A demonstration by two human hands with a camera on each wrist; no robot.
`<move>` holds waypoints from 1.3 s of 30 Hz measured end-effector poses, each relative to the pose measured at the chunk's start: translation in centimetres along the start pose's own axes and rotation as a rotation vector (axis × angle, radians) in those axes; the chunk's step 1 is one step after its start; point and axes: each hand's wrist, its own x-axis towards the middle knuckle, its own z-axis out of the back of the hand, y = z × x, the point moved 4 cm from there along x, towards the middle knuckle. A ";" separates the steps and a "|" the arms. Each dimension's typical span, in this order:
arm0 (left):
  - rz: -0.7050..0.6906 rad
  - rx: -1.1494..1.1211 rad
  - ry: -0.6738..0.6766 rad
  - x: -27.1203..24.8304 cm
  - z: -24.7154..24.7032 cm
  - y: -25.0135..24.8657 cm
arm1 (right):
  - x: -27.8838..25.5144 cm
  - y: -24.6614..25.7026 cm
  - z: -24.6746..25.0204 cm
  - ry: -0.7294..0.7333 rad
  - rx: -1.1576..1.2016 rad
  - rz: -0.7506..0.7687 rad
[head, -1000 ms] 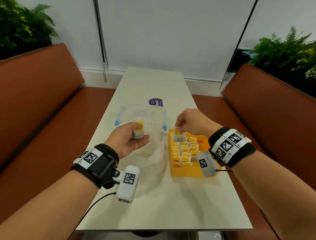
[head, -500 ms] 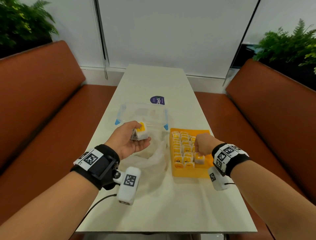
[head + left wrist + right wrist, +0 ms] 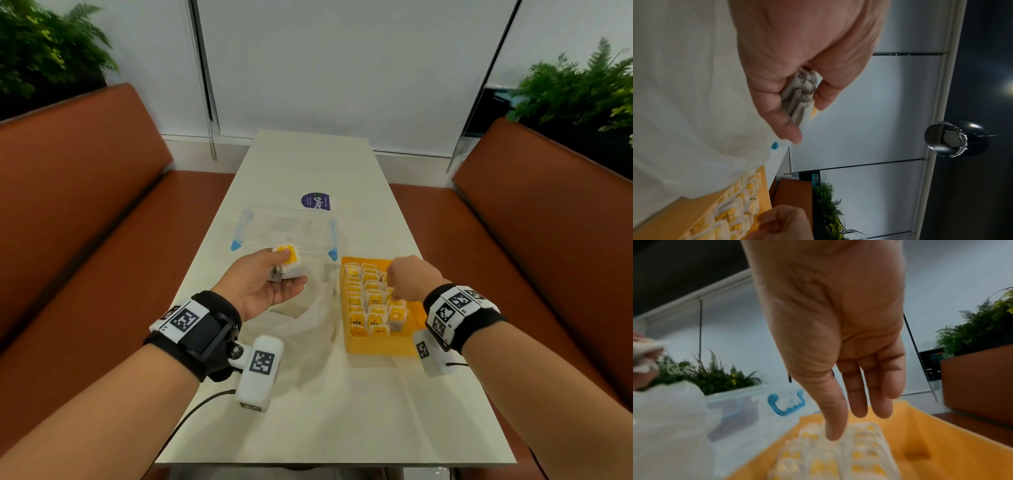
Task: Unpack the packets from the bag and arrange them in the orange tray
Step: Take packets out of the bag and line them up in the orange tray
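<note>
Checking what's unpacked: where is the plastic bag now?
Head view: the plastic bag lies crumpled on the table, left of the orange tray, below the left hand.

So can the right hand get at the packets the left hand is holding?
Probably yes. The right hand hangs open and empty over the tray; the left hand holds the packets up beside it, with only the bag lying lower between them.

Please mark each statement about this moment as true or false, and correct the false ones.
1. The left hand holds a stack of tea packets. True.
2. The right hand pinches a packet. False: its fingers hang straight and hold nothing.
3. The orange tray already holds rows of packets. True.
4. The clear container stands nearer to the person than the tray. False: it stands farther away.
5. The white plastic bag lies left of the tray. True.
</note>
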 end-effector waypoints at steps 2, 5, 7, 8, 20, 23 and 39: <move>-0.026 0.036 0.015 -0.1 -0.1 0.1 | -0.4 1.2 1.8 -0.095 0.097 0.051; -0.055 0.083 0.028 -0.3 -0.1 0.2 | -1.8 4.5 4.5 -0.177 0.380 0.188; -0.074 0.099 0.035 -0.4 -0.2 0.2 | -3.0 6.9 5.7 -0.176 0.659 0.264; -0.084 0.105 0.038 -0.5 -0.2 0.2 | -3.4 8.0 6.1 -0.153 0.784 0.300; -0.119 0.075 0.067 -1.6 -0.1 -0.2 | -4.4 10.5 7.8 -0.197 0.979 0.433; -0.108 0.079 0.046 -1.5 -0.1 -0.2 | -4.5 9.4 8.0 -0.233 0.936 0.421; -0.035 -0.002 -0.087 -1.2 -0.1 0.0 | -4.1 -0.9 0.1 0.138 0.192 0.037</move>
